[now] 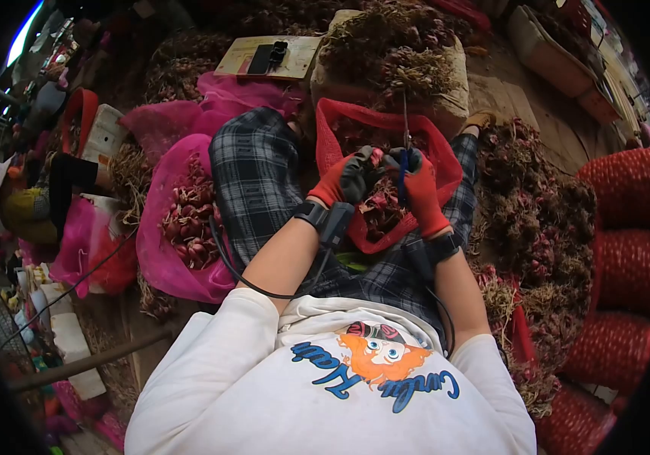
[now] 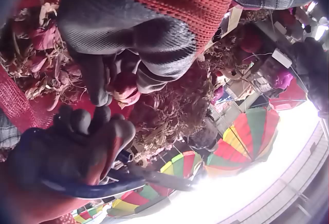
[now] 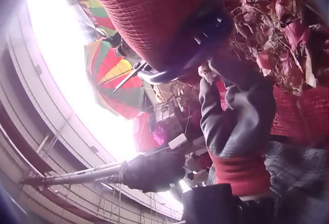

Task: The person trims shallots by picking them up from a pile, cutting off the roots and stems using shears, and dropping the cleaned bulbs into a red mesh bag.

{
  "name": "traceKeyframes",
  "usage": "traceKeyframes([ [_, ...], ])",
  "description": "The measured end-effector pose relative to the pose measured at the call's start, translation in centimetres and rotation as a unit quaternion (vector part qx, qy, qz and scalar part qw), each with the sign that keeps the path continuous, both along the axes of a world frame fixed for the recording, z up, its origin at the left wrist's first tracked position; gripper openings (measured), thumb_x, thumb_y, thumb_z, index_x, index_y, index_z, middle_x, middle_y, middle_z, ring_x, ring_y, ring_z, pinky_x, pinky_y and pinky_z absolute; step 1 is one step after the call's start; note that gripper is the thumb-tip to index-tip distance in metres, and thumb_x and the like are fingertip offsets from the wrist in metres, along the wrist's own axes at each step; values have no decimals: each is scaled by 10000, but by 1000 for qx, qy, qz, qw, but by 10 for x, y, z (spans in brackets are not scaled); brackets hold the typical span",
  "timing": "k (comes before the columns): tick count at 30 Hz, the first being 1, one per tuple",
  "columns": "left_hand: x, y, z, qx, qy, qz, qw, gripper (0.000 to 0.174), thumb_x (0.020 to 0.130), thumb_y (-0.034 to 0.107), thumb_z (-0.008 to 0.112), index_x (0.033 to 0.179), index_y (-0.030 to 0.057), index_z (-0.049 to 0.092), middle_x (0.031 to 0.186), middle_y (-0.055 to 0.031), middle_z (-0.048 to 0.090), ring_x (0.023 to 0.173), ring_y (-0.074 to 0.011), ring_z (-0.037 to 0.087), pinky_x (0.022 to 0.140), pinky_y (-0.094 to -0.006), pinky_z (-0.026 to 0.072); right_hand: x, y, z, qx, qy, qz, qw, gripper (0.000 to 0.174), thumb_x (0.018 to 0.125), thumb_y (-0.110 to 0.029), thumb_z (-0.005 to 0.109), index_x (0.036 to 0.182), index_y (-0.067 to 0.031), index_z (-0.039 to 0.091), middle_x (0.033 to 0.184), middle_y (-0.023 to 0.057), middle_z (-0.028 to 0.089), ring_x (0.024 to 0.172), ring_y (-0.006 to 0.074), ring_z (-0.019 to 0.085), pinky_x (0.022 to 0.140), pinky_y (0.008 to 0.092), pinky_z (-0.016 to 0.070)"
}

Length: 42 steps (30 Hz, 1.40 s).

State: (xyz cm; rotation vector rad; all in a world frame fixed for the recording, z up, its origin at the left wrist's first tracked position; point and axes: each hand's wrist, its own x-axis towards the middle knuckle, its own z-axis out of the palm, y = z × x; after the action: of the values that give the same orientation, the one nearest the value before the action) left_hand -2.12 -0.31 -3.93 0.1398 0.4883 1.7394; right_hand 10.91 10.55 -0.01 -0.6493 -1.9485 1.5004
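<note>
Both hands wear red gloves with dark grey coated fingers, over the person's lap. The left hand (image 1: 346, 178) pinches a shallot (image 2: 126, 90) between thumb and fingers, its root end facing out in the left wrist view. Close to its right, the right hand (image 1: 420, 193) grips scissors (image 1: 406, 125) by their blue handles, blades pointing away from the body. In the left wrist view the scissor blades (image 2: 164, 179) extend beyond the right hand, away from the shallot. Below both hands, a red mesh bag (image 1: 330, 125) stands open between the legs, holding dry skins and trimmings (image 2: 49, 75).
A pink mesh bag (image 1: 148, 227) of cleaned shallots (image 1: 191, 235) lies left of the lap. Untrimmed shallots (image 1: 526, 220) are heaped at the right, beside full red sacks (image 1: 628, 254). Ahead, a pale block (image 1: 446, 83) bears more stalks. A phone (image 1: 260, 59) lies on a board.
</note>
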Motion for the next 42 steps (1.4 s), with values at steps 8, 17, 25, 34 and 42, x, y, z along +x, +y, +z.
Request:
traceKeyframes([
  [8, -5, 2, -4, 15, -72, -54, 996, 192, 949, 182, 485, 1048, 35, 558, 920, -4, 584, 841, -103, 582, 826, -209, 469, -14, -4, -15, 43, -65, -77, 994, 273, 736, -86, 655, 980, 8, 574, 801, 126, 643, 747, 241, 635, 680, 337, 478],
  [17, -6, 3, -19, 28, 174, 12, 984, 216, 965, 158, 425, 1092, 38, 552, 984, -8, 593, 877, -93, 575, 831, -225, 458, 7, -4, 14, -83, 22, -11, 996, 280, 694, -43, 676, 961, -28, 594, 855, 67, 638, 723, 163, 603, 655, 290, 485],
  [25, -5, -7, 1, 24, 166, -50, 985, 252, 955, 182, 478, 1160, 36, 496, 1027, -44, 564, 906, -125, 583, 815, -224, 484, -6, -7, -10, -65, -19, -13, 998, 232, 741, -37, 650, 966, -27, 595, 819, 42, 632, 693, 123, 593, 620, 256, 477],
  [34, -5, 4, 17, 10, -330, -140, 934, 280, 927, 101, 506, 1194, 19, 482, 990, -53, 570, 855, -120, 579, 773, -236, 510, 21, 7, 1, -249, 86, 89, 961, 202, 765, -53, 594, 948, 30, 615, 854, 64, 638, 727, 130, 616, 654, 250, 497],
  [42, 2, -6, 37, -38, 288, -95, 952, 246, 915, 121, 535, 1129, 6, 571, 1077, -49, 598, 910, -95, 560, 804, -236, 462, 16, 2, 9, -120, 55, 127, 983, 242, 765, -71, 611, 978, 43, 603, 839, 68, 634, 729, 131, 614, 663, 253, 504],
])
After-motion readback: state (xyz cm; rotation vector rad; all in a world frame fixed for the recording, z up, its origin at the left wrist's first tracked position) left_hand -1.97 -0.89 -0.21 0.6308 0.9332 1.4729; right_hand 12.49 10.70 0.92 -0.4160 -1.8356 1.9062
